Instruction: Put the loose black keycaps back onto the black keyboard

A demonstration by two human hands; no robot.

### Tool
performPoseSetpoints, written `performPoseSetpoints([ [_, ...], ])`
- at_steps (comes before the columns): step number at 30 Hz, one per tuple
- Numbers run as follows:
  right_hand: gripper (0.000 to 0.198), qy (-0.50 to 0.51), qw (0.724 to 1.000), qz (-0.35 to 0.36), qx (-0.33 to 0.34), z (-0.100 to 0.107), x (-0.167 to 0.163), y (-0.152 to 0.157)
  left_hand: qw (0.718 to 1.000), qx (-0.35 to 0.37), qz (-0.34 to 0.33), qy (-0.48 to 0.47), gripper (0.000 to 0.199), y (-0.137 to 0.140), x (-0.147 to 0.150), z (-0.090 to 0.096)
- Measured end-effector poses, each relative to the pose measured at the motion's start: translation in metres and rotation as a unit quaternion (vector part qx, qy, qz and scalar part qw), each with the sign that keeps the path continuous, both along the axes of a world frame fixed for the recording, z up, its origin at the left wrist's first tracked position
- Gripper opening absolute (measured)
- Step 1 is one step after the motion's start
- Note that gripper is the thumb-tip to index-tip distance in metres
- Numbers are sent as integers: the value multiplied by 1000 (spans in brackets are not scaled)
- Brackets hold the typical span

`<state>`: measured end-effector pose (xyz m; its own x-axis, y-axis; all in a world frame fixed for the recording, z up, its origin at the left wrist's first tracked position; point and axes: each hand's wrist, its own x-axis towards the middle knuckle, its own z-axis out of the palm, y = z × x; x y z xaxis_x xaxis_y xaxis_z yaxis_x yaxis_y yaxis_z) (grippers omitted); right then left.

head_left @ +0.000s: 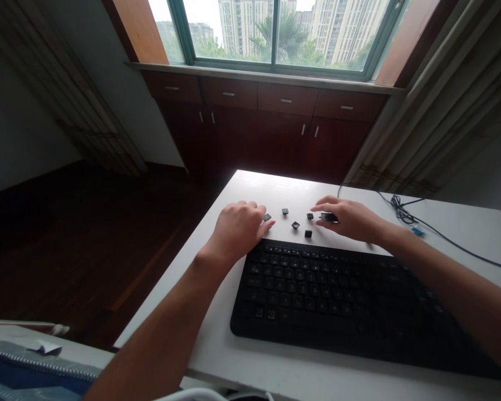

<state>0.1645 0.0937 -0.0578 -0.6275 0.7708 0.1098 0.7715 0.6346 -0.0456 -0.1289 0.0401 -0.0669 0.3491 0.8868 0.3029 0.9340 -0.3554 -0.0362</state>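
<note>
Desk (217, 341): near edge crosses the bottom of the frame, narrow bare strip before the black keyboard (313, 289); open white surface left of it and behind. Keyboard fills lower centre to lower right, long axis across the frame, right end lower, under the right forearm. Two key spots near its lower left corner look uncapped.

Behind it, mid-frame: loose dark keycaps (295, 225), scattered, apart. Left hand (239, 229): knuckles up, fingers curled, one keycap between thumb and fingertips; pinched or not, cannot tell. Right hand (348, 218): fingers point left, finger and thumb apart at the tips around a small dark piece (329, 217), narrow tip leftward; firmness of grip unclear.

Farther, right: bundled cable (398, 207). Beyond: red-brown cabinets (259, 128).
</note>
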Motion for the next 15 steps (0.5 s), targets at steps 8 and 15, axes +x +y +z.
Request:
performPoseSetpoints([
  [8, 34, 72, 997, 20, -9, 5, -11, 0, 1000, 15, -19, -3, 31, 0, 3, -5],
  [15, 29, 134, 986, 62, -77, 8, -16, -19, 999, -6, 24, -37, 36, 2, 4, -6],
])
